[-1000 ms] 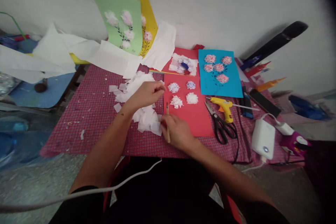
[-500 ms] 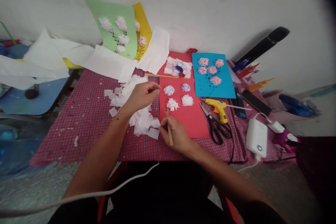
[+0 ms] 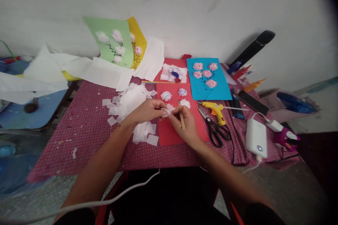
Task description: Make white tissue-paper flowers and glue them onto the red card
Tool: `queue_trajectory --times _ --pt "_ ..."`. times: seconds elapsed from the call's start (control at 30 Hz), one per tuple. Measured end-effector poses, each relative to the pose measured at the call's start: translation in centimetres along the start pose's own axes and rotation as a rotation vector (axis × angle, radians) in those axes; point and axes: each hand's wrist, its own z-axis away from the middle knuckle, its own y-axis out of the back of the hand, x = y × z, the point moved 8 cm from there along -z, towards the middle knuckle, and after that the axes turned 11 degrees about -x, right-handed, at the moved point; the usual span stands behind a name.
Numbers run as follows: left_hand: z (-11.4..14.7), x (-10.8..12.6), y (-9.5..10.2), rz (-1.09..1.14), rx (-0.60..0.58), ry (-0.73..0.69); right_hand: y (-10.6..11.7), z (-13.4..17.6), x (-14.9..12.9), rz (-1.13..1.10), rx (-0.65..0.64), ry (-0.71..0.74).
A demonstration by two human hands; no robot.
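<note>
Over the red sheet of paper (image 3: pixel 169 137), my left hand (image 3: pixel 149 110) pinches a small piece of white tissue paper (image 3: pixel 167 112). My right hand (image 3: pixel 188 126) meets it there, its fingertips at the tissue, with a slim wooden stick (image 3: pixel 182 117) held upright in its grip. Ruffled tissue flowers sit on the red sheet: a dark-speckled one (image 3: pixel 166 96), a bluish one (image 3: pixel 182 92) and a white one (image 3: pixel 185 103) partly behind my right hand. Another beneath my fingers is mostly hidden. A pile of tissue squares (image 3: pixel 132 100) lies left of the sheet.
Right of the sheet lie black-handled scissors (image 3: pixel 215 128), a yellow glue gun (image 3: pixel 216 109) and a white power bank (image 3: pixel 256 139). A blue flower card (image 3: pixel 221 89) lies behind them. A green card (image 3: pixel 89 24) leans on the wall. A white cable (image 3: pixel 116 200) crosses in front.
My left hand has moved right and my right hand up, so they now meet at the tissue over the red sheet. The view has shifted slightly.
</note>
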Motion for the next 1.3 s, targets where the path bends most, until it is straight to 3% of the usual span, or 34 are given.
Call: queue_trajectory --times 0.17,0.37,0.53,0.7,0.87,1.13,1.3 --pt "-0.3 -1.4 1.8 -0.075 0.224 0.078 0.9 0.7 -0.5 0.077 -0.023 0.077" --pt "-0.2 -1.3 1.6 -0.123 0.216 0.156 0.4 1.8 -2.9 0.285 -0.106 0.301" --pt "-0.2 -1.4 1.3 -0.117 0.205 0.181 -0.4 1.8 -1.5 0.328 -0.132 0.21" --pt "-0.1 -1.4 1.2 -0.114 0.207 0.181 -0.8 1.7 -1.2 0.332 -0.152 0.215" --pt "-0.2 -1.3 1.0 -0.102 0.145 0.149 -0.8 1.6 -0.6 0.276 -0.175 0.163" --pt "-0.4 -1.4 0.7 0.019 0.125 0.119 -0.3 1.3 2.0 -0.166 -0.141 -0.14" --pt "-0.5 -0.9 1.0 -0.119 0.154 0.051 0.0 -0.8 0.5 -0.203 -0.16 -0.126"
